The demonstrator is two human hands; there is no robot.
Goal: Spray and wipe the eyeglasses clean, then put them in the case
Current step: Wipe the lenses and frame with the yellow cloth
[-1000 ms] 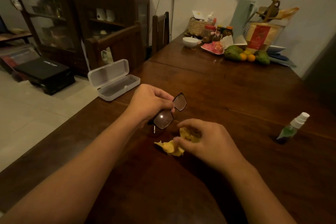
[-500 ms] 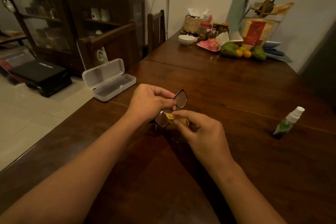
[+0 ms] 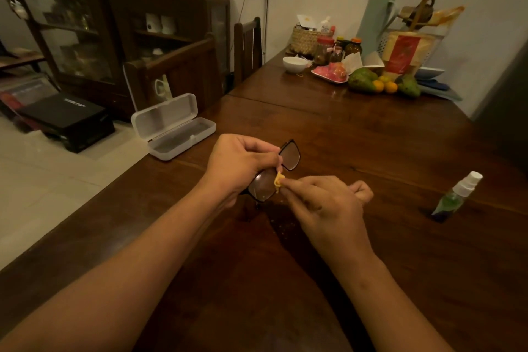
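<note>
Black-framed eyeglasses (image 3: 290, 155) hang above the dark wooden table (image 3: 357, 134); my left hand (image 3: 240, 163) grips them near the bridge. My right hand (image 3: 323, 203) pinches a small yellow cloth (image 3: 278, 180) against the edge of the nearer lens. A white eyeglass case (image 3: 171, 128) lies with its lid up at the table's left edge, apart from both hands. To the right of my hands stands a small spray bottle (image 3: 454, 196) with green liquid and a white nozzle.
At the far end of the table are a white bowl (image 3: 294, 63), jars, a woven basket (image 3: 305, 38), fruit (image 3: 368, 81) and packets. Wooden chairs (image 3: 183, 71) and a dark cabinet stand to the left. A black box (image 3: 65, 118) lies on the floor.
My right hand lifted the yellow cloth off the table and brought it up to the nearer lens. My left hand kept holding the eyeglasses in about the same place.
</note>
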